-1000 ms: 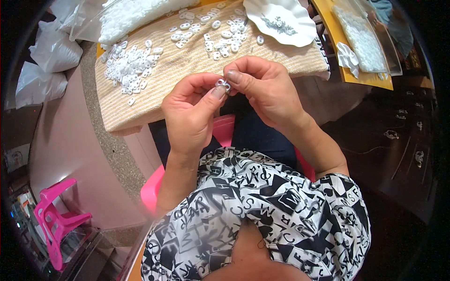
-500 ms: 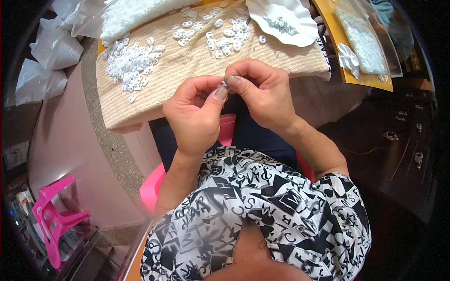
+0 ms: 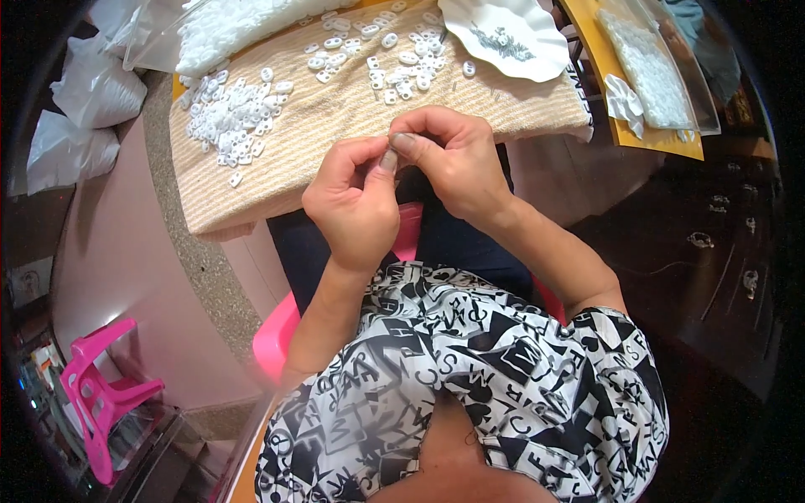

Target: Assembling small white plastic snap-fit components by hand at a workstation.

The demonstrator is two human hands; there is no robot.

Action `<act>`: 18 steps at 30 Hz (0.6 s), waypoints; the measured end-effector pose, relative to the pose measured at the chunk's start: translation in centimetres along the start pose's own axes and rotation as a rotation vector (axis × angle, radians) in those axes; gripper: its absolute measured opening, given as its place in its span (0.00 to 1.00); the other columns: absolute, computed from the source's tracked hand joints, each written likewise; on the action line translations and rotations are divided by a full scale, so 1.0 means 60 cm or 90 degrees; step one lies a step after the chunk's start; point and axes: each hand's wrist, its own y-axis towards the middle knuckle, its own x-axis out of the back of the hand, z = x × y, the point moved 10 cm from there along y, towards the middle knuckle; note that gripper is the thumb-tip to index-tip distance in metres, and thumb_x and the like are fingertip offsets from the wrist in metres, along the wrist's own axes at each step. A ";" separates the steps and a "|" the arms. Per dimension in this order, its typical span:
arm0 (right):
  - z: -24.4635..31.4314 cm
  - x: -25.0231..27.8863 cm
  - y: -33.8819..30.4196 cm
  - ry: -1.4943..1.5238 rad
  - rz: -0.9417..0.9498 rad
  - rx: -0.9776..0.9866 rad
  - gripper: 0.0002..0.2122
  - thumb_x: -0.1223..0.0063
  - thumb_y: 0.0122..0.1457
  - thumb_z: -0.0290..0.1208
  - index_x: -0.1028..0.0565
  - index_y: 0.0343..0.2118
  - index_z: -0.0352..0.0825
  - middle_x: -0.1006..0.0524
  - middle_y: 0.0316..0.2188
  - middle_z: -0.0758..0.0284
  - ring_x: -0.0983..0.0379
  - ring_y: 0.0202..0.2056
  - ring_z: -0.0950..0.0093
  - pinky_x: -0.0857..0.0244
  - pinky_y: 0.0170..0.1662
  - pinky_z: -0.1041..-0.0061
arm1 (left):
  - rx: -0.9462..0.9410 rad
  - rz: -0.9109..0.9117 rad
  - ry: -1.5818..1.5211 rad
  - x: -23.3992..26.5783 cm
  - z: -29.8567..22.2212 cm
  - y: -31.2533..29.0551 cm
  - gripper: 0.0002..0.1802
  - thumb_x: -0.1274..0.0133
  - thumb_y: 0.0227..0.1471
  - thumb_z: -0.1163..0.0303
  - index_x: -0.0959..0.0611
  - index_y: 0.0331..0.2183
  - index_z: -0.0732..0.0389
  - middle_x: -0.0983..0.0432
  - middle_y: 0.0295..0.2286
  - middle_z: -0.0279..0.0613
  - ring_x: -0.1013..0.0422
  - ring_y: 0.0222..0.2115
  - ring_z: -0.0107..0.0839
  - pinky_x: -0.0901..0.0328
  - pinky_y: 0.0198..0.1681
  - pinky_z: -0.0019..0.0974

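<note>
My left hand (image 3: 354,205) and my right hand (image 3: 459,172) meet over the near edge of a cloth-covered table (image 3: 293,168). Thumbs and forefingers of both are pinched together, tip to tip. Whatever they grip is small and hidden by the fingertips. Beyond the hands, small white plastic pieces with dark holes lie loose: a dense pile (image 3: 226,113) on the left and a scattered group (image 3: 408,71) in the middle. One oval piece (image 3: 469,69) lies apart, near a white wavy-rimmed dish (image 3: 549,67). A few thin pin-like bits lie on the cloth.
A clear container of white pieces (image 3: 243,29) stands at the far left of the table. On the right, a yellow board (image 3: 662,144) carries another filled clear tray (image 3: 650,80) and crumpled white paper (image 3: 624,107). White bags (image 3: 99,80) and a pink stool (image 3: 96,390) are at left.
Both hands have shifted slightly and stay pinched together. A tiny whitish bit that showed between the fingertips is now covered. The pieces on the table lie as before.
</note>
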 end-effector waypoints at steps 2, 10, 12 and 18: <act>-0.020 -0.005 0.006 0.094 0.050 -0.065 0.05 0.51 0.51 0.24 0.26 0.29 0.29 0.27 0.20 0.69 0.31 0.20 0.84 0.36 0.18 0.85 | 0.035 0.005 -0.027 0.000 0.008 0.005 0.04 0.48 0.43 0.82 0.24 0.27 0.68 0.28 0.23 0.35 0.33 0.22 0.18 0.38 0.25 0.20; 0.021 0.033 0.030 0.039 0.065 0.006 0.12 0.52 0.52 0.24 0.29 0.39 0.26 0.24 0.28 0.64 0.30 0.28 0.82 0.35 0.33 0.84 | 0.200 0.042 -0.327 -0.007 0.067 0.016 0.10 0.50 0.45 0.82 0.25 0.34 0.69 0.28 0.25 0.39 0.32 0.24 0.22 0.36 0.27 0.22; 0.044 0.062 0.044 -0.069 0.021 0.081 0.11 0.52 0.52 0.23 0.28 0.38 0.27 0.24 0.29 0.65 0.29 0.29 0.81 0.34 0.33 0.84 | 0.222 0.041 -0.357 -0.004 0.071 0.016 0.10 0.50 0.45 0.82 0.25 0.34 0.70 0.28 0.25 0.40 0.32 0.24 0.23 0.36 0.28 0.24; 0.101 0.068 0.108 -0.705 -0.022 0.376 0.06 0.51 0.48 0.22 0.25 0.31 0.31 0.25 0.25 0.60 0.28 0.29 0.67 0.35 0.33 0.74 | 0.267 0.051 -0.453 0.001 0.078 0.024 0.11 0.53 0.45 0.82 0.26 0.35 0.70 0.30 0.26 0.45 0.36 0.25 0.31 0.39 0.31 0.31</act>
